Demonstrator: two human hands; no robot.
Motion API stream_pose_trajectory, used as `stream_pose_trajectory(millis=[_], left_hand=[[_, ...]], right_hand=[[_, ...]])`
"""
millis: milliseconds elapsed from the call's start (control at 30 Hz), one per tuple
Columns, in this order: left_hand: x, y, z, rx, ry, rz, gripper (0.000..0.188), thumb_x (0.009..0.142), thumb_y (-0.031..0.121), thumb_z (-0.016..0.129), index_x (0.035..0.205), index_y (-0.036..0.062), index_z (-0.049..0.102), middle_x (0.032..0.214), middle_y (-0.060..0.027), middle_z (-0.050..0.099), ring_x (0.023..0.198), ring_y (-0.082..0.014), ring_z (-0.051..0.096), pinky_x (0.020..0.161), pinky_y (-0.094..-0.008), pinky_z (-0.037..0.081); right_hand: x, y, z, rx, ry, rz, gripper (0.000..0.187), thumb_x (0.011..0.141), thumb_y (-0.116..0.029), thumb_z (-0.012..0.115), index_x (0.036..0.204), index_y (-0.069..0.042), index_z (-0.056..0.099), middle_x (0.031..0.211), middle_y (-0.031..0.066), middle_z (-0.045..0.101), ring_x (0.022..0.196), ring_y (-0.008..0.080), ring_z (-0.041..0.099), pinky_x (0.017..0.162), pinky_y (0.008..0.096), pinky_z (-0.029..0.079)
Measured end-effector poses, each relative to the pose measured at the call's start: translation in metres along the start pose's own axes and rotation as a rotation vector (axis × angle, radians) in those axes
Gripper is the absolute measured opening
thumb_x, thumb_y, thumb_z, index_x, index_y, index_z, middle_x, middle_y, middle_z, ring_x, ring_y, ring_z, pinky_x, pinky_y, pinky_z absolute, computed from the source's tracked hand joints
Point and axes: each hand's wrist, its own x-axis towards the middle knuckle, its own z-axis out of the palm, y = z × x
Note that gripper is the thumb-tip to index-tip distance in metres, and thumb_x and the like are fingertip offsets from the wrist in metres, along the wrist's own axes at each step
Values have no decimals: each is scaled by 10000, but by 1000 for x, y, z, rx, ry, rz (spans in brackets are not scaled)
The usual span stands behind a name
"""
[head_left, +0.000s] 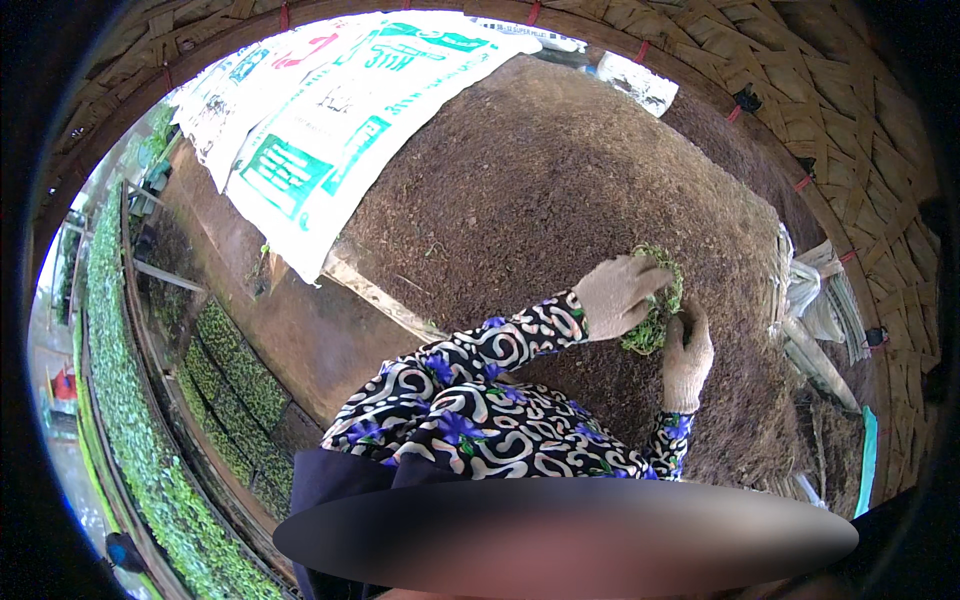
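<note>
Over a broad heap of dark brown soil [520, 170], both my hands, in tan knit gloves, are at a loose clump of small green plants [643, 338]. My left hand [618, 297] reaches in from the left, its fingers bent over the clump's upper side. At the lower right, my right hand [688, 360] has thumb and fingers closed at the clump's edge. Greenery shows above, between and below the gloves. The fingertips are partly hidden, and single stems are too small to make out.
White printed sacks [350, 110] cover the soil's far left side. A wooden board [385, 300] edges the heap. Trays of green seedlings [225, 370] and a long planted bed [135, 400] lie left. Folded sacking [815, 300] lies at right. A woven hat brim [830, 110] frames the view.
</note>
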Motion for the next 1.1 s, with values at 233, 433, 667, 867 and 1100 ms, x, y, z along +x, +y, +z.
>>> stream_pose_trajectory(millis=[233, 433, 667, 867, 1100], left_hand=[[-63, -54, -47, 183, 112, -242, 503, 894, 174, 628, 1375, 30, 610, 1356, -254, 630, 1280, -442, 586, 1111, -520, 489], [-142, -151, -140, 443, 410, -695, 466, 912, 198, 661, 1351, 44, 640, 1277, -282, 654, 1228, -483, 613, 1074, -530, 511], [-161, -228, -188, 811, 298, -902, 438, 927, 277, 701, 1358, 208, 660, 1238, -189, 660, 1161, -379, 668, 951, -508, 576], [-155, -258, -199, 792, 238, -963, 250, 977, 272, 652, 1160, 111, 706, 1143, -218, 716, 1038, -405, 727, 883, -530, 598], [-207, -218, -224, 324, 723, -838, 264, 982, 209, 590, 1140, 17, 680, 1056, -251, 708, 1019, -394, 700, 901, -458, 538]], right_hand=[[-29, 19, -2, 65, 84, 86, 273, 1014, -65, 632, 1277, -6, 678, 1208, 197, 745, 1110, 334, 721, 1004, 410, 542], [-62, 3, 24, 150, -4, -66, 159, 983, -20, 659, 1127, -6, 727, 1058, 170, 764, 972, 328, 741, 905, 403, 575], [-81, -39, 67, 174, -428, -340, 214, 911, -46, 713, 1121, -67, 744, 1066, 169, 768, 993, 375, 746, 875, 437, 595], [-87, -51, 81, 54, -484, -289, 201, 946, -152, 678, 1122, -87, 750, 1074, 164, 767, 1021, 374, 739, 891, 444, 586], [-93, -60, 93, -4, -388, -243, 191, 940, -158, 685, 1116, -110, 739, 1053, 155, 762, 974, 374, 736, 844, 448, 585]])
